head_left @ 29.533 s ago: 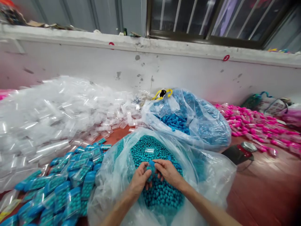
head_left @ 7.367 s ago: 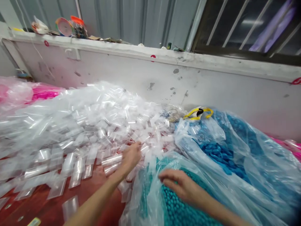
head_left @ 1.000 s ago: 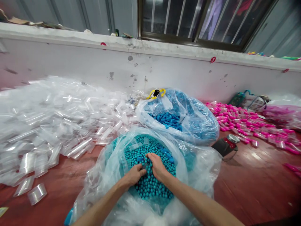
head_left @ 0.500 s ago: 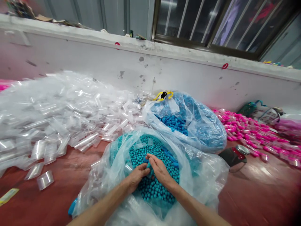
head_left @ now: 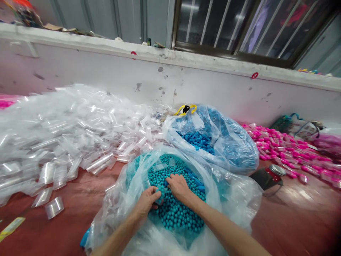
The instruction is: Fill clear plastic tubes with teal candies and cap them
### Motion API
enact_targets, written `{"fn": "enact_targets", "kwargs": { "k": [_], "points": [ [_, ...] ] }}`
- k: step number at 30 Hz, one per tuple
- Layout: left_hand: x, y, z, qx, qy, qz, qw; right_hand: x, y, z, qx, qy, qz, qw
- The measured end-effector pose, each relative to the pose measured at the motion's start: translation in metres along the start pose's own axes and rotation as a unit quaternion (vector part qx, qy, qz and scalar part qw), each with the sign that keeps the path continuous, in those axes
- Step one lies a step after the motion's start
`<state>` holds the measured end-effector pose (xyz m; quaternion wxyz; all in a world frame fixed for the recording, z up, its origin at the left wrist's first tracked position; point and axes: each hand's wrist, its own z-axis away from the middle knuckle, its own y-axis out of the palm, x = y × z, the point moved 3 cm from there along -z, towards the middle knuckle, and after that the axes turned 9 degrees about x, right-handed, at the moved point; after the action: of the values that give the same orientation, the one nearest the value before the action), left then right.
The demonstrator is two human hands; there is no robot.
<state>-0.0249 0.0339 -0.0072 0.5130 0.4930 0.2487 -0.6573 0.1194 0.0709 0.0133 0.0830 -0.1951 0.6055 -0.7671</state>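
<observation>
A clear plastic bag (head_left: 138, 170), rolled open, holds a heap of small round teal beads (head_left: 178, 215). Over its left side, my left hand (head_left: 147, 200) is closed around a small clear container with teal beads in it (head_left: 160, 193). My right hand (head_left: 179, 185) reaches down onto the beads with its fingers curled; a bit of blue shows by the fingertips, but what they hold is hidden. A few long blue pieces (head_left: 195, 179) lie on the beads at the right of the bag.
A big pile of clear plastic sleeves (head_left: 80, 124) spreads over the red table (head_left: 87, 202) at the left. Behind the beads sits a bag of blue pieces (head_left: 226, 142). Pink pieces (head_left: 282, 145) and a dark, silver-lidded jar (head_left: 274, 174) are at the right, below the white wall (head_left: 213, 85).
My hands were together over the beads and are now apart. The left has drawn back to the left with the container; the right has turned palm down, fingers into the beads.
</observation>
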Motion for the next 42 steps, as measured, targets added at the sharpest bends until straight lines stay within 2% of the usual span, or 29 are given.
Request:
{"fn": "enact_targets", "kwargs": {
  "k": [2, 4, 8, 12, 14, 16, 18, 21, 23, 29, 31, 36, 42],
  "points": [
    [0.0, 0.001, 0.0, 0.01, 0.017, 0.008, 1.0, -0.003, -0.004, 0.001, -0.017, 0.007, -0.024, 1.0],
    [0.002, 0.004, -0.001, 0.024, 0.029, 0.012, 0.999, -0.006, -0.009, 0.007, -0.035, -0.001, -0.124, 0.992],
    [0.002, 0.012, -0.002, 0.056, 0.05, 0.016, 0.997, -0.001, -0.011, 0.025, 0.008, -0.055, -0.382, 0.923],
    [0.0, 0.014, 0.002, 0.086, 0.06, 0.016, 0.994, 0.006, -0.008, 0.037, 0.033, -0.081, -0.452, 0.888],
    [-0.001, 0.017, 0.004, 0.11, 0.059, 0.012, 0.992, 0.007, -0.005, 0.037, 0.064, -0.066, -0.503, 0.86],
    [-0.002, 0.02, 0.006, 0.115, 0.056, 0.016, 0.992, 0.008, -0.006, 0.036, 0.064, -0.041, -0.534, 0.842],
    [-0.002, 0.023, 0.006, 0.091, 0.056, 0.036, 0.994, 0.01, -0.011, 0.036, 0.024, -0.031, -0.515, 0.856],
    [0.0, 0.027, 0.006, 0.035, 0.058, 0.07, 0.995, 0.017, -0.019, 0.041, -0.043, -0.042, -0.435, 0.898],
    [0.001, 0.029, 0.007, 0.007, 0.055, 0.079, 0.995, 0.02, -0.023, 0.045, -0.063, -0.051, -0.402, 0.912],
    [-0.005, 0.03, 0.012, -0.016, 0.061, 0.041, 0.997, 0.013, -0.027, 0.049, -0.031, -0.132, -0.4, 0.906],
    [-0.007, 0.03, 0.013, -0.009, 0.057, 0.026, 0.998, 0.01, -0.024, 0.05, -0.022, -0.132, -0.399, 0.907],
    [-0.009, 0.028, 0.014, -0.007, 0.069, -0.012, 0.998, 0.006, -0.012, 0.053, -0.009, -0.097, -0.468, 0.878],
    [-0.01, 0.035, 0.013, 0.005, 0.064, 0.028, 0.998, 0.008, -0.023, 0.057, -0.014, -0.158, -0.398, 0.903]
  ]
}}
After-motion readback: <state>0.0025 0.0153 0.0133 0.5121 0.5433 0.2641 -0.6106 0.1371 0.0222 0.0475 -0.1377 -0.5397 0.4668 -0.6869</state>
